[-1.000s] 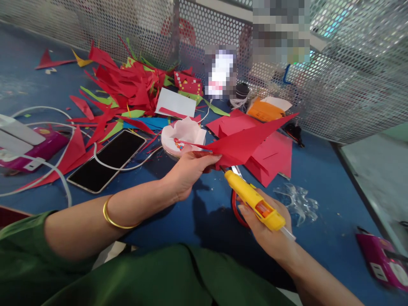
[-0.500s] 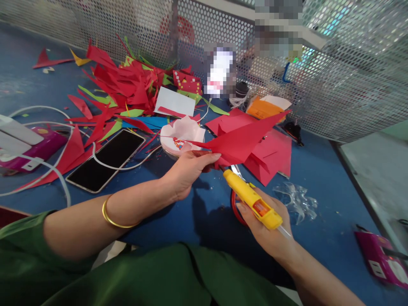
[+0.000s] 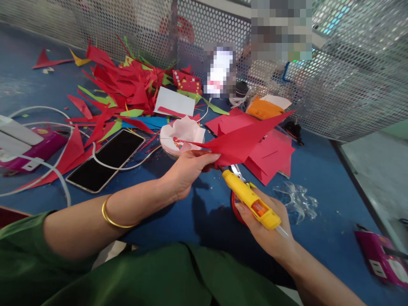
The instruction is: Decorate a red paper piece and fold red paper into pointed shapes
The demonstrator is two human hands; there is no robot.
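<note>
My left hand [image 3: 191,172] pinches a folded piece of red paper [image 3: 242,142] at its near edge, raised over the blue table. Wrapped in the fingers of my right hand [image 3: 269,231] is a yellow glue gun [image 3: 247,195], with a clear glue stick poking from its rear. Its nozzle is at the lower edge of the paper; whether they touch I cannot tell. Partly hidden behind the gun lies a pair of scissors [image 3: 235,204] with red handles. More red paper sheets [image 3: 270,161] rest on the table beyond.
A heap of red and green paper scraps [image 3: 127,80] spreads at the back left. Near it stand a pinkish paper bowl [image 3: 191,127] and a dark phone [image 3: 106,161] crossed by white cables. Clear plastic [image 3: 299,202] and a magenta power strip [image 3: 382,257] are on the right.
The red paper has tilted slightly, its far tip shifting a little to the right. The glue gun has moved very slightly left. My left hand stays in place.
</note>
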